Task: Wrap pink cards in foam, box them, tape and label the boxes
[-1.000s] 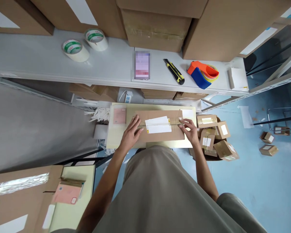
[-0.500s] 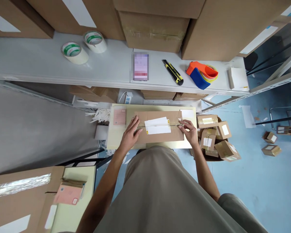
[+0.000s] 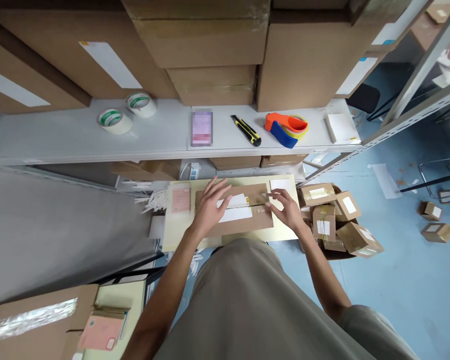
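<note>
A flat cardboard box point(image 3: 243, 226) lies on the pale yellow tabletop point(image 3: 285, 234), slightly tilted in view. White labels point(image 3: 235, 214) are stuck across its top seam, and clear tape shows near its right end. My left hand point(image 3: 210, 207) is over the left part of the box, fingers stretched out and spread, partly covering the labels. At the right end, my right hand point(image 3: 288, 212) has curved fingers with a gap between thumb and forefinger. Nothing shows in either hand. Whether the fingertips touch the cardboard, I cannot tell.
On the grey shelf point(image 3: 165, 135) lie tape rolls point(image 3: 116, 122), a yellow-black utility knife point(image 3: 246, 131) and an orange-blue tape dispenser point(image 3: 285, 129). Large cartons point(image 3: 300, 65) stand behind them. A bin of small parcels point(image 3: 324, 220) stands on the floor to the right. A pink slip point(image 3: 181, 200) lies left of the box.
My left hand has slid inward over the labels, its fingers spreading. My right hand has loosened from its pinch at the box's right end. The view has shifted, and the box looks slightly turned.
</note>
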The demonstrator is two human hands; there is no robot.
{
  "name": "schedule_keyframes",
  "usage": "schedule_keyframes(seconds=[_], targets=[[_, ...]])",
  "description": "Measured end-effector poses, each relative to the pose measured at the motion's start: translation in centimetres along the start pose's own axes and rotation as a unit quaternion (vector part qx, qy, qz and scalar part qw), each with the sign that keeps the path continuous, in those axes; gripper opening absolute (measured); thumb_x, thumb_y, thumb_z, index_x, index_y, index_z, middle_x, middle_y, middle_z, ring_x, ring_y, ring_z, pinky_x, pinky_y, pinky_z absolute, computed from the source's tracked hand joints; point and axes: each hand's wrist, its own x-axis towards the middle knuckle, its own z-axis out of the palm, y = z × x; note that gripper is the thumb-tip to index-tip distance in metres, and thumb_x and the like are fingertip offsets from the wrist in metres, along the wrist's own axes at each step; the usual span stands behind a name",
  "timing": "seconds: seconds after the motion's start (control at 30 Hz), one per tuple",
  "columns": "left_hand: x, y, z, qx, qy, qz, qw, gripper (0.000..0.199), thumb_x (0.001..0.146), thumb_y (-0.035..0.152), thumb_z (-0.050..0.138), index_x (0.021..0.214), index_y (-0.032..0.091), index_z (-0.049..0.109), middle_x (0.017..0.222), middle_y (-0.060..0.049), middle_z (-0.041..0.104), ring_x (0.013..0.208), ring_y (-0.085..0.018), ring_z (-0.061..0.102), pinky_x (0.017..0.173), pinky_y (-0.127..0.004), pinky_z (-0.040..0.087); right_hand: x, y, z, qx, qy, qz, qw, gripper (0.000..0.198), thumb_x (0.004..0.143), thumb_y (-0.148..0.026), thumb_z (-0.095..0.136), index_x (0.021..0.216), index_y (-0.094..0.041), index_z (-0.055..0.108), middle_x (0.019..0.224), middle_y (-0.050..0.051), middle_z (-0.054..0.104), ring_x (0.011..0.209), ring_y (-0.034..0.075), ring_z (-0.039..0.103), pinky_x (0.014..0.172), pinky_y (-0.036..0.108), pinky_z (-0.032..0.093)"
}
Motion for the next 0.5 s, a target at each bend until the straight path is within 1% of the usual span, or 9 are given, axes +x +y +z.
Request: schedule_keyframes(seconds=[0.1,0.2,0.27,0.33,0.4,0.5], targets=[[3.9,3.1,0.6,-0.023,0.010,0.053,0.998,0.035,0.116,0.039,0.057,0.143,0.026,0.075,0.162,-0.010,0.069,0.167,-0.033,0.047,0.134,-0.061,0.049,4.0,-0.6,-3.7,-0.050,0.057,-0.056,0.996,0.040,0.113,-0.057,0.061,0.139,-0.029,0.073,0.139,0.016,0.073,0.134,0.037,0.071,0.118,0.056,0.058],[7.6,5.9,1.3,-0.040,0.033,0.104,0.993,0.034,0.115,0.036,0.058,0.143,0.026,0.075,0.161,-0.010,0.070,0.167,-0.032,0.047,0.134,-0.063,0.047,9.9,-0.4,-7.2,-0.117,0.108,-0.067,0.985,0.051,0.113,-0.059,0.058,0.151,-0.024,0.063,0.151,0.020,0.066,0.142,0.042,0.061,0.123,0.063,0.050],[9.6,7.5,1.6,-0.045,0.046,0.125,0.990,0.033,0.115,0.034,0.058,0.143,0.026,0.075,0.159,-0.010,0.071,0.167,-0.032,0.048,0.135,-0.066,0.046,14.1,0.5,-8.6,-0.158,0.111,-0.063,0.979,0.058,0.112,-0.058,0.057,0.156,-0.021,0.055,0.156,0.023,0.061,0.146,0.044,0.056,0.123,0.067,0.047],[10.8,8.8,1.9,-0.046,0.055,0.134,0.988,0.032,0.115,0.034,0.059,0.142,0.027,0.075,0.158,-0.010,0.071,0.166,-0.032,0.048,0.136,-0.066,0.044,18.0,1.7,-9.0,-0.194,0.097,-0.055,0.975,0.059,0.111,-0.054,0.058,0.155,-0.015,0.052,0.153,0.027,0.061,0.145,0.046,0.055,0.122,0.069,0.045],[11.1,9.7,2.2,-0.050,0.063,0.137,0.987,0.032,0.115,0.033,0.059,0.142,0.026,0.075,0.156,-0.010,0.072,0.165,-0.032,0.049,0.137,-0.065,0.044,20.8,2.8,-8.7,-0.225,0.073,-0.045,0.971,0.058,0.109,-0.050,0.062,0.149,-0.009,0.054,0.145,0.031,0.065,0.139,0.047,0.057,0.119,0.070,0.045],[10.1,10.3,2.5,-0.060,0.067,0.125,0.988,0.032,0.115,0.034,0.059,0.142,0.026,0.075,0.155,-0.011,0.072,0.164,-0.032,0.051,0.136,-0.063,0.045,22.9,3.9,-7.9,-0.262,0.029,-0.019,0.964,0.054,0.106,-0.039,0.067,0.142,-0.001,0.055,0.134,0.034,0.070,0.132,0.046,0.062,0.118,0.067,0.044]])
